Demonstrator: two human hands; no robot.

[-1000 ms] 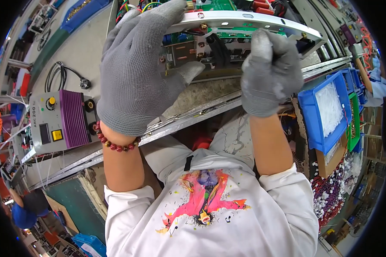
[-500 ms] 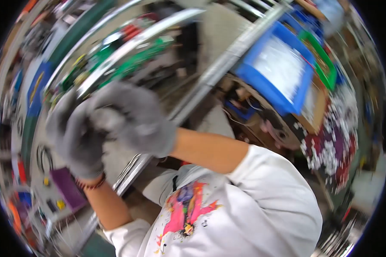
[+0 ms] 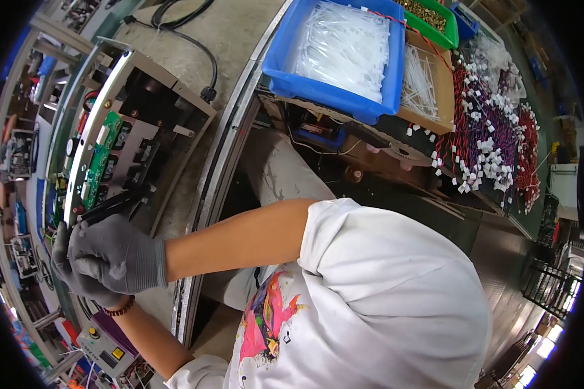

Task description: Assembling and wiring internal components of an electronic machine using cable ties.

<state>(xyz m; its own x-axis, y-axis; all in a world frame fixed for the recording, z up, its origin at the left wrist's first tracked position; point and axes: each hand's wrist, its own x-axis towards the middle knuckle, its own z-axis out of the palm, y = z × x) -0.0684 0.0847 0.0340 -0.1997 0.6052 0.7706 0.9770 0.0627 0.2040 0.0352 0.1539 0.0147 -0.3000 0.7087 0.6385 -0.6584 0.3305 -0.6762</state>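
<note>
A metal-framed electronic chassis [image 3: 169, 113] stands on the bench at the left, with a green circuit board [image 3: 104, 152] along its side and dark cables at its lower end. My right hand [image 3: 117, 256], in a grey glove, has curled fingers at that lower end, beside the cables; what they hold is hidden. My left hand [image 3: 74, 272], also gloved, is just behind and left of the right one, against the chassis end, mostly covered by it, so its grip cannot be seen.
A blue tray of white cable ties [image 3: 337, 48], a green tray of brass parts [image 3: 425, 14], a cardboard box [image 3: 428, 87] and bundles of connector wires [image 3: 486, 149] sit at upper right. A black power cable [image 3: 201, 45] lies above the chassis. A grey-purple machine [image 3: 107, 347] is at lower left.
The view has swung right, shifting the chassis to the left of the picture. My hands, apart along the frame a second ago, are now bunched together at its lower end.
</note>
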